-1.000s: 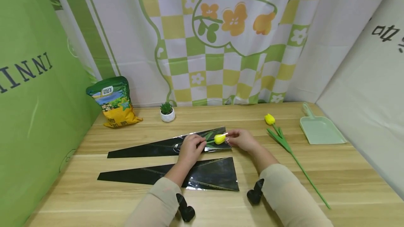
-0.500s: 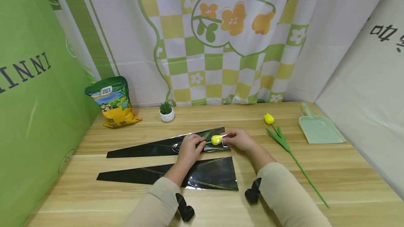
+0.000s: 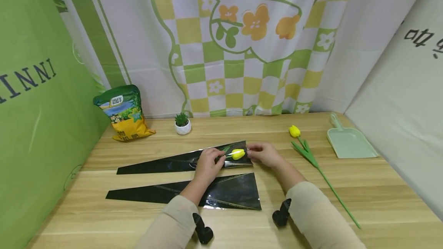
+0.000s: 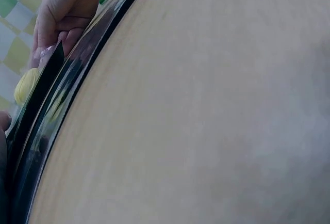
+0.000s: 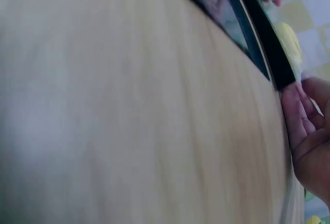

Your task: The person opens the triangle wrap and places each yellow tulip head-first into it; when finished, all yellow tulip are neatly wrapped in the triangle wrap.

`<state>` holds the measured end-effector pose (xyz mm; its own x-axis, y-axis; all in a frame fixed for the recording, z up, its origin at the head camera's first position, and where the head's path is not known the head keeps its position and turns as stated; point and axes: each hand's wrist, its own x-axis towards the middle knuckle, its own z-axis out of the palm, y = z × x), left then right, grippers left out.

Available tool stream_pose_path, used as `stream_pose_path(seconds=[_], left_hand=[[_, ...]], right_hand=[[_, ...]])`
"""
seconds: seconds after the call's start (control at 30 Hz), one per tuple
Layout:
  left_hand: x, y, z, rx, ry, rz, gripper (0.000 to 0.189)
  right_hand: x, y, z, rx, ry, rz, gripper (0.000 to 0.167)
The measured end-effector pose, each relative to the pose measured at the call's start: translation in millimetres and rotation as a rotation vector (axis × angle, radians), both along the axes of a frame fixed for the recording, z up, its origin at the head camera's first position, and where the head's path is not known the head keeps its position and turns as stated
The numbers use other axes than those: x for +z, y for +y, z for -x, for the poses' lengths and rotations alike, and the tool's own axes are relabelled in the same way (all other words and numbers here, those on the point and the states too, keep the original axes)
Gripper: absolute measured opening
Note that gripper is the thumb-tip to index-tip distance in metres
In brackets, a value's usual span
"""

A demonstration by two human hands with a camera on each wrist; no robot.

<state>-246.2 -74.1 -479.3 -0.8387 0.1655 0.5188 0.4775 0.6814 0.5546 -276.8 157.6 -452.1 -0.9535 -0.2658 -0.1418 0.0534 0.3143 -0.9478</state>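
A yellow tulip (image 3: 238, 154) with a green stem lies at the wide end of the upper black flower sleeve (image 3: 155, 165), which has a clear front. My left hand (image 3: 209, 163) rests across that sleeve, pinching the tulip's stem just below its head. My right hand (image 3: 263, 154) pinches the clear film at the sleeve's wide mouth, right beside the flower head; the right wrist view shows those fingers (image 5: 296, 113) at the black edge. In the left wrist view, the tulip head (image 4: 26, 86) stands above the sleeve's edge. A second black sleeve (image 3: 238, 191) lies flat nearer me.
Another yellow tulip (image 3: 313, 159) with a long stem lies on the wooden table (image 3: 249, 229) at right. Beyond it is a pale green dustpan (image 3: 351, 143). A small potted succulent (image 3: 182, 124) and a colourful fertilizer bag (image 3: 126, 114) stand at the back left, before the curtain.
The tulip head has shifted slightly left, away from my right hand's fingertips, and glare from the film now crosses it. My left hand has stayed in place.
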Motion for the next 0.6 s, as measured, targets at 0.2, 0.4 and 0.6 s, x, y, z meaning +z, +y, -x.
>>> stream_pose_path(seconds=[0.2, 0.4, 0.6], left_hand=[[0.0, -1.2, -1.4, 0.013, 0.042, -0.017, 0.016], [4.4, -6.1, -4.5, 0.004, 0.043, -0.045, 0.021], [20.7, -10.8, -14.0, -0.047, 0.006, -0.06, 0.025]], right_hand=[[6.0, 15, -6.1, -0.062, -0.021, 0.009, 0.043], [23.3, 41, -18.7, -0.077, 0.01, -0.034, 0.05], [44.5, 76, -40.8, -0.075, 0.099, -0.064, 0.055]])
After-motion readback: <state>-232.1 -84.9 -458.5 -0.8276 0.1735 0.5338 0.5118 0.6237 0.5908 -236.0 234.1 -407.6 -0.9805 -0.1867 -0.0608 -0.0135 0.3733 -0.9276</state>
